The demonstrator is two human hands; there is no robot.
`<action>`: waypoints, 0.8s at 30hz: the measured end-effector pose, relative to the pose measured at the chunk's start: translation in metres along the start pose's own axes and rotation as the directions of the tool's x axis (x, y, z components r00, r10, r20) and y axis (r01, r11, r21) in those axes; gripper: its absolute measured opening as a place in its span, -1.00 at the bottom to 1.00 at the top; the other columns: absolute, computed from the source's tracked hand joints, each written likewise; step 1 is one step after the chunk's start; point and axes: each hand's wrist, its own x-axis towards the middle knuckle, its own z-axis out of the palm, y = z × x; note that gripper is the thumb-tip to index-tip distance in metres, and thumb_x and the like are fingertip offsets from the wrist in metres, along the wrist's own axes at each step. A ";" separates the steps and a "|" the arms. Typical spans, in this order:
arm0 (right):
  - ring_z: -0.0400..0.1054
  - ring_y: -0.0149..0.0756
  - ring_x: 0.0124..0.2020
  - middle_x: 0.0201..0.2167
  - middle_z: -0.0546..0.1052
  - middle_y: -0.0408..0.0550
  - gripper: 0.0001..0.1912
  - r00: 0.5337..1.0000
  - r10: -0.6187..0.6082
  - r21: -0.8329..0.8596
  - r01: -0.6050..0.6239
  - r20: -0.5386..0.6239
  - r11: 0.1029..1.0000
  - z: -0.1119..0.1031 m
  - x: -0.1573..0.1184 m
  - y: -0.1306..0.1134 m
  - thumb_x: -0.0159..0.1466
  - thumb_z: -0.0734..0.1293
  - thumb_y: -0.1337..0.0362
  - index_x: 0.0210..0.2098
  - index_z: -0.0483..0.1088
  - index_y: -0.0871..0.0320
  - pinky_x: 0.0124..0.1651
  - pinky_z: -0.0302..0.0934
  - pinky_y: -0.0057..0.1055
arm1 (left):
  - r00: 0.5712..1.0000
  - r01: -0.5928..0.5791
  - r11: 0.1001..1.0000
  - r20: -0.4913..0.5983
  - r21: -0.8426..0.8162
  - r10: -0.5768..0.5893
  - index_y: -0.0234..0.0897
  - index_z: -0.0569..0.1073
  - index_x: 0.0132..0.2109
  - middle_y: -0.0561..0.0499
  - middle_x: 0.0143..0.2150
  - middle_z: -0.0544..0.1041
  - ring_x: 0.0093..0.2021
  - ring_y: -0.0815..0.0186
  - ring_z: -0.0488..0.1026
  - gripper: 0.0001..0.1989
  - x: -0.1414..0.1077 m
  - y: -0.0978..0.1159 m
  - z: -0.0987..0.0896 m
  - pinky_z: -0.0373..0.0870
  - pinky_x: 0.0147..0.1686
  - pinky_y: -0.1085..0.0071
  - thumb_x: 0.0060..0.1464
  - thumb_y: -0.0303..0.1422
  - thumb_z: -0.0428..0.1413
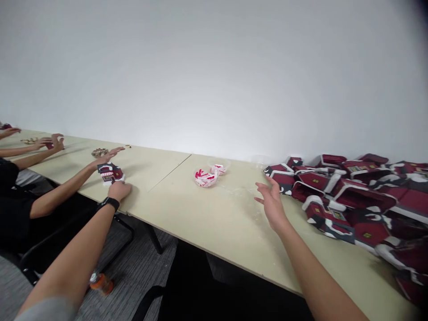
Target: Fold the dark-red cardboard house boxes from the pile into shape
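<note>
My left hand [119, 191], with a black band at the wrist, is closed at the lower edge of a small dark red and white house [110, 173] on the left of the table. My right hand [271, 203] hovers over the table with its fingers apart and nothing in them, just left of a pile of dark red houses [314, 180] with white and grey roofs. Between my hands, near the wall, sits a clear bowl of red and white pieces [205, 177], with a second small bowl [219, 168] behind it.
Beside the house is another person's hand [112, 154], stretched out. Farther left, more hands [50, 142] work along the table [180, 214]. An orange bottle [101, 283] stands on the floor. Black chairs are below the table's front edge.
</note>
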 end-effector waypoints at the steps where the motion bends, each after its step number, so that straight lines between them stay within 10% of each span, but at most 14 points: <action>1: 0.35 -0.13 0.20 0.11 0.47 -0.05 -0.28 1.000 0.004 0.000 -0.004 0.000 1.000 0.000 0.001 0.001 0.21 0.39 -0.16 0.27 0.17 -0.14 0.01 0.42 -0.22 | 1.000 0.000 1.000 -0.014 0.007 0.000 -0.35 0.51 -0.18 -0.34 -0.21 0.60 -0.04 -0.15 0.53 -0.70 -0.006 0.009 0.000 0.42 -0.06 0.10 0.08 -0.21 0.06; 6: 0.45 -0.18 -0.04 0.05 0.51 -0.02 -0.22 0.999 -0.052 0.013 0.052 -0.005 0.999 0.002 0.006 0.008 0.08 0.50 -0.11 0.20 0.26 -0.03 -0.09 0.43 -0.23 | 0.974 -0.158 0.987 -0.164 0.014 0.158 -0.26 0.48 -0.20 -0.12 -0.32 0.56 -0.24 0.06 0.49 -0.66 -0.046 0.098 -0.007 0.32 -0.24 0.27 0.18 -0.08 0.03; 10: 0.45 -0.27 -0.27 -0.26 0.56 -0.11 -0.33 0.998 -0.058 0.082 0.056 0.020 0.995 -0.001 0.007 0.008 0.00 0.56 -0.09 0.00 0.41 0.08 -0.21 0.42 -0.29 | 0.876 -0.481 0.874 0.013 -0.071 0.483 -0.24 0.42 -0.44 -0.06 -0.55 0.40 -0.43 0.18 0.39 -0.43 -0.094 0.196 -0.004 0.19 -0.34 0.28 0.36 0.04 -0.15; 14: 0.37 -0.39 -0.48 -0.49 0.49 -0.20 -0.47 1.000 0.024 0.151 -0.022 -0.008 0.988 -0.006 0.006 0.004 0.04 0.56 -0.15 -0.24 0.48 0.11 -0.31 0.38 -0.38 | 0.634 -0.743 0.604 -0.013 -0.289 0.773 -0.27 0.53 -0.06 -0.19 -0.21 0.62 -0.21 0.10 0.53 -0.57 -0.152 0.287 0.016 0.36 -0.16 0.22 0.44 -0.22 -0.20; 19: 0.49 -0.26 -0.33 -0.41 0.55 -0.14 -0.46 0.987 0.160 0.416 -0.154 0.021 0.896 -0.011 0.008 -0.004 0.15 0.44 -0.30 -0.23 0.47 0.04 -0.19 0.47 -0.29 | 0.127 -0.922 0.049 -0.180 -0.383 0.975 -0.17 0.28 0.42 -0.15 0.43 0.36 0.42 0.11 0.26 -0.50 -0.214 0.365 0.049 0.18 0.40 0.12 0.43 -0.22 -0.08; 21: 0.54 -0.17 -0.15 -0.25 0.61 -0.09 -0.43 0.982 0.162 0.503 -0.190 0.101 0.843 -0.013 0.008 -0.009 0.20 0.34 -0.37 -0.21 0.45 0.00 -0.11 0.49 -0.24 | 0.051 -0.924 -0.023 -0.182 -0.381 0.982 -0.14 0.22 0.47 -0.13 0.48 0.30 0.47 0.11 0.19 -0.43 -0.228 0.382 0.064 0.09 0.45 0.09 0.43 -0.10 -0.05; 24: 0.53 -0.08 0.01 -0.15 0.62 -0.02 -0.39 0.962 0.140 0.540 -0.248 0.234 0.804 -0.014 0.006 -0.017 0.25 0.24 -0.41 -0.21 0.47 -0.01 -0.08 0.51 -0.18 | 0.068 -0.934 0.006 -0.161 -0.357 0.985 -0.14 0.24 0.47 -0.12 0.46 0.34 0.47 0.12 0.20 -0.42 -0.233 0.391 0.084 0.05 0.45 0.06 0.44 -0.06 -0.08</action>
